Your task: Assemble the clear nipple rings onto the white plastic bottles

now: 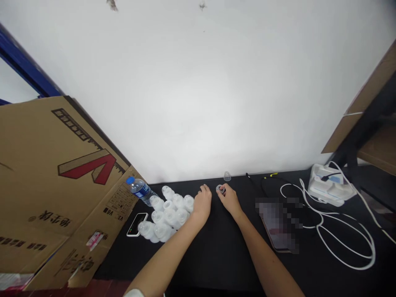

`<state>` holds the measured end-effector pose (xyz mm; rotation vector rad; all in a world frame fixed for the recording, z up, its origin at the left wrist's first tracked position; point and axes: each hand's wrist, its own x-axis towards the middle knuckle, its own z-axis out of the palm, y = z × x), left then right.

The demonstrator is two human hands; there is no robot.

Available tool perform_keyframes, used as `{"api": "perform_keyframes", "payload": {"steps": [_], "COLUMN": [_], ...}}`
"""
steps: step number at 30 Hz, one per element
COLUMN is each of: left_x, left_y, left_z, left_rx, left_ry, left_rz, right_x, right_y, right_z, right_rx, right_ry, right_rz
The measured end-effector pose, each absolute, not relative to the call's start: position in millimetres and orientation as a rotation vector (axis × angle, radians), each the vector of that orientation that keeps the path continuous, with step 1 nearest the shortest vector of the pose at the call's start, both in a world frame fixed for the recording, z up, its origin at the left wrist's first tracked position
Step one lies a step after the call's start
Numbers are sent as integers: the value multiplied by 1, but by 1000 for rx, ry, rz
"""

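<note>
My right hand (pixel 231 201) pinches a small greyish, see-through ring-shaped piece (pixel 220 189) just above the black table. Close by, my left hand (pixel 202 203) has its fingers curled together; whatever they may hold is hidden. Left of that hand stands a tight cluster of several milky white bottles (pixel 170 216), most with clear domed tops, resembling baby bottles. Behind the hands, near the wall, a clear dome cap (pixel 227 176) rests on the table, apart from both hands.
A water bottle (pixel 140 189) with a blue cap leans near a large cardboard box (pixel 37 173) on the left. In front is a white-framed device (pixel 137 225). To the right lie a blurred phone (pixel 275 227), white cables (pixel 340 258) and a power strip (pixel 329 187).
</note>
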<state>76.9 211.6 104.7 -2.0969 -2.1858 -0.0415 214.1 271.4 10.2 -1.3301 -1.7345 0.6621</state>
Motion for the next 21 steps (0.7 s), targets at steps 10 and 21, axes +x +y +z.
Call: {"api": "perform_keyframes", "payload": {"steps": [10,21], "left_x": [80,73], "left_y": [213,213], "left_z": [60,11], "left_rx": [-2379,-2468], "left_ry": [-2042,-2052], "left_rz": [-348,-1392], "right_x": [225,231], "right_y": [282,277], "right_z": [14,23], "right_rx": [-1268,-1258], "right_ry": [-1243,-1457], "right_rz": [948,745]}}
